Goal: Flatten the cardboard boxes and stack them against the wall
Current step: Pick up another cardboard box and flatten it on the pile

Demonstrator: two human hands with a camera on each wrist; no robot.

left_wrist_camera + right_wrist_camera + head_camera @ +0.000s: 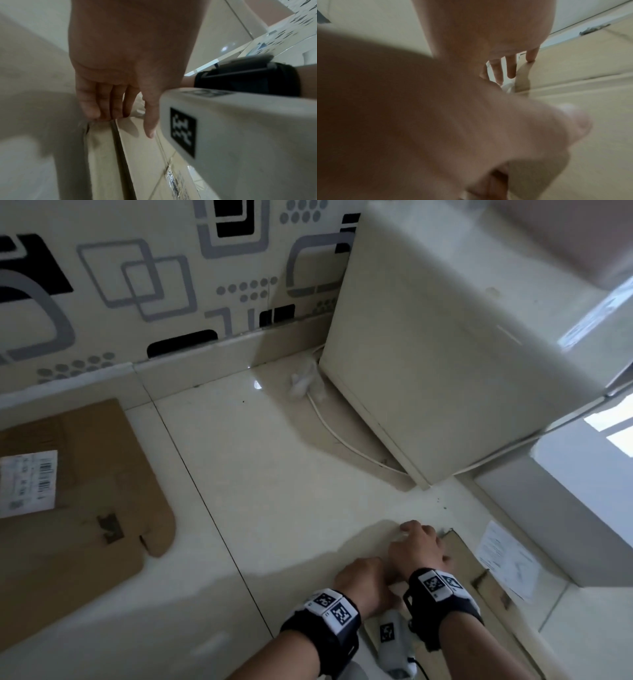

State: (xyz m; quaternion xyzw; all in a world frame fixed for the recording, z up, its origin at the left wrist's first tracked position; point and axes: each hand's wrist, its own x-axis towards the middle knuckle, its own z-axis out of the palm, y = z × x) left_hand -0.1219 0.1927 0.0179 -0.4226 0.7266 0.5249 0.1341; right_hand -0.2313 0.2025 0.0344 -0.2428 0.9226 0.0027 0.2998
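At the far left, a flattened box (78,474) lies on the tiled floor (274,467), its far edge near the patterned wall (137,285); a white label (27,482) sits on its left part. Far and right of centre, a cream cabinet (445,354) stands by the wall, with a white cable (339,436) trailing along its base.

In the near right, a second box (486,587) lies flat on the floor beside a white unit (555,508) that carries a paper sheet (507,559). Both hands are on this box's left edge. The left hand (368,580) has its four fingers (89,105) close together and bent down, their tips at the cardboard edge, the thumb lying straight over the top face; whether the fingers hook under the edge cannot be told. Just right and farther, the right hand (419,546) is spread, with straight fingers (530,55) apart and one tip touching the cardboard. Each wrist wears a black band (325,621) with coded tags.
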